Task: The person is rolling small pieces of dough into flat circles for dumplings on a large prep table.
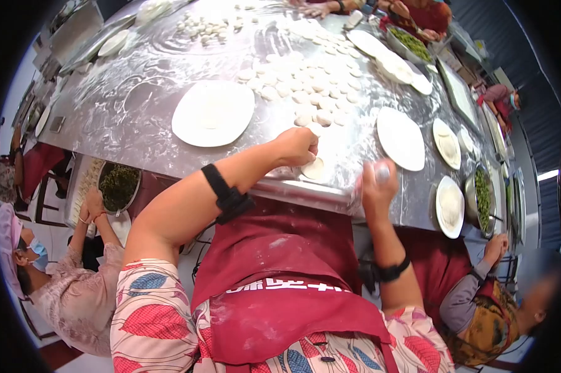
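Close to the table's front edge, my left hand (298, 147) is closed, its fingertips at the rim of a thin round dough wrapper (313, 168). To the right, my right hand (378, 189) is wrapped round what looks like a rolling pin (382, 172); only its pale rounded end shows, and motion blurs the hand's left side. Many small flattened dough pieces (318, 87) lie just beyond my left hand on the floured steel table (150, 124). A white plate (401, 138) sits beyond my right hand.
Left of the dough stands another white plate (190, 127) with pale wrappers. Rounder dough lumps (203, 28) lie farther back. At the right are plates of wrappers (449, 206) and a bowl of green filling (482, 193). Co-workers sit on both sides and across.
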Demonstrator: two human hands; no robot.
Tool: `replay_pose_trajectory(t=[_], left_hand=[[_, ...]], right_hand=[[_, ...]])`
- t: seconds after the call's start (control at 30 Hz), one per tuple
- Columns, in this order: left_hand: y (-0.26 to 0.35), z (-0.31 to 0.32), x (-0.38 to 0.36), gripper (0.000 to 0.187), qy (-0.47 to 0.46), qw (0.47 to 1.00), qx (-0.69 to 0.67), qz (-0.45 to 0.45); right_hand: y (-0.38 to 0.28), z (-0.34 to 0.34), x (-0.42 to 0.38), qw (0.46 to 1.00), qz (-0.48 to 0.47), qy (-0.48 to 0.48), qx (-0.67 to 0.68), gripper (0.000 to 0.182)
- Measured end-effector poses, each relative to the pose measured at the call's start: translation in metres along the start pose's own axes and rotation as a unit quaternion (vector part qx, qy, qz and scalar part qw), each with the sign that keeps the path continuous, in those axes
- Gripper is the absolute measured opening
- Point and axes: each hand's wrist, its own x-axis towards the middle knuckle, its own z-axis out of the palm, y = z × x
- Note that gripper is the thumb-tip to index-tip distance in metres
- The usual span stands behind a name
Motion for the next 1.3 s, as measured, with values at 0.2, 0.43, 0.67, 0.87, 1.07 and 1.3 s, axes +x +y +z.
replay_pose_trajectory(t=[0.2,0.43,0.67,0.87,1.07,1.3], left_hand=[[0.002,-0.002,0.006,0.016,-0.018,0.999,0.048,0.013],[0.004,0.001,0.005,0.020,-0.041,0.994,0.094,0.038],[0.007,-0.003,0.008,0.017,-0.011,0.997,0.078,-0.026],[0.005,0.002,0.001,0.018,-0.022,0.998,0.064,0.004],[0.014,0.001,-0.009,0.020,-0.017,0.998,0.010,-0.065],[0.012,0.005,0.005,0.018,-0.012,0.997,0.066,-0.037]], right_hand=[[0.007,0.036,0.050,1.000,-0.003,-0.014,0.009,0.013],[-0.015,0.002,0.006,0.998,0.032,-0.030,0.044,0.015],[0.017,0.044,0.060,0.998,-0.039,-0.002,-0.045,0.017],[-0.023,0.006,0.007,0.998,0.046,-0.014,0.030,0.016],[-0.014,0.022,0.028,1.000,0.015,0.000,0.008,0.016],[0.008,0.021,0.027,0.999,0.017,0.013,-0.024,0.019]])
